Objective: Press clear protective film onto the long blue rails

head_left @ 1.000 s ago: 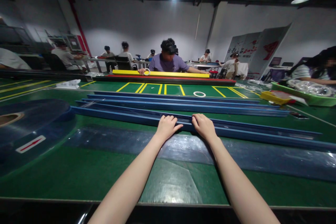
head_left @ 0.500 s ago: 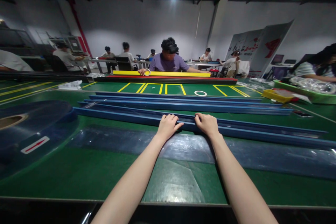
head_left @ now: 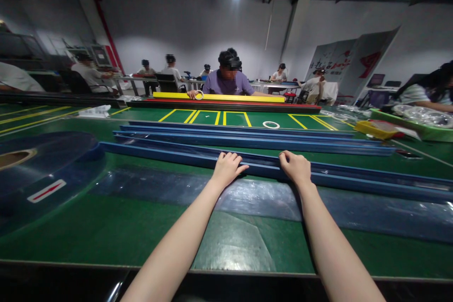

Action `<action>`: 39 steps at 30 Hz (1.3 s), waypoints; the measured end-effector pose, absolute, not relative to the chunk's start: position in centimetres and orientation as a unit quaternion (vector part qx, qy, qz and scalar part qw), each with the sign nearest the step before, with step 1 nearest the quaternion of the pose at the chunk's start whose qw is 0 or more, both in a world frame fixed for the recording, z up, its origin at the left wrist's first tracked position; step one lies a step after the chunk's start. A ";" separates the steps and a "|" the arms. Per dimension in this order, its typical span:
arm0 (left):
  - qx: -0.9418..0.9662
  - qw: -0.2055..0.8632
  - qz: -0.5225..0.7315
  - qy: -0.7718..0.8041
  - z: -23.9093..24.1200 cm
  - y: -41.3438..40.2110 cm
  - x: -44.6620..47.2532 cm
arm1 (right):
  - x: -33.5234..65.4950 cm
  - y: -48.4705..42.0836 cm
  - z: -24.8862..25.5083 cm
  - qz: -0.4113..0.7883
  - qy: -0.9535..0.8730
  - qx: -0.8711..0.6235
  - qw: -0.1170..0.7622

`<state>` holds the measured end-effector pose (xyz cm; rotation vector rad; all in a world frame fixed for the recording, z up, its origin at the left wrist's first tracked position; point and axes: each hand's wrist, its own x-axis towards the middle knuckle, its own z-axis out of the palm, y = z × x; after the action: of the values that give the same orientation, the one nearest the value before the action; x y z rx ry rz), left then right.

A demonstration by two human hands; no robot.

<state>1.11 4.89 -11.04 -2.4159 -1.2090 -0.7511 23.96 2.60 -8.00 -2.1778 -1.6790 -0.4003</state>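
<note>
A long blue channel-shaped profile runs across the green table in front of me. My left hand has its fingers curled over the near wall into the groove, with its thumb pointing right along the outside. Farther right on the same profile, my right hand is closed, thumb and index finger at the groove; its other fingers are mostly hidden. Clear film or plastic shines inside the groove. A flat clear plastic strip lies on the table below both hands.
A large roll of clear plastic lies at left. More blue profiles lie behind mine. Beyond are a white ring, a yellow tray and a green tray. Across the table, a person in purple handles a yellow profile.
My right hand has slid right along the blue profile, away from my left hand. My left hand stays at nearly the same spot. The profile's left end has shifted slightly.
</note>
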 end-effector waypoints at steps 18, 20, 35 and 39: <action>-0.853 0.157 -0.255 -0.426 -10.8 4.7 1.1 | 22.9 2.5 -7.7 -0.128 -0.655 -0.725 0.169; -0.853 0.156 -0.253 -0.429 -10.8 4.7 1.2 | 22.8 2.4 -7.6 -0.126 -0.654 -0.727 0.166; -0.855 0.150 -0.248 -0.430 -10.8 4.8 1.2 | 22.9 2.5 -7.6 -0.124 -0.663 -0.721 0.160; -0.856 0.145 -0.246 -0.432 -10.7 4.8 1.2 | 22.9 2.5 -7.6 -0.125 -0.663 -0.721 0.155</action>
<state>1.17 4.77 -10.73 -2.4647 -1.2434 -0.7095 22.87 2.51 -7.62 -2.0661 -1.9001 -0.3594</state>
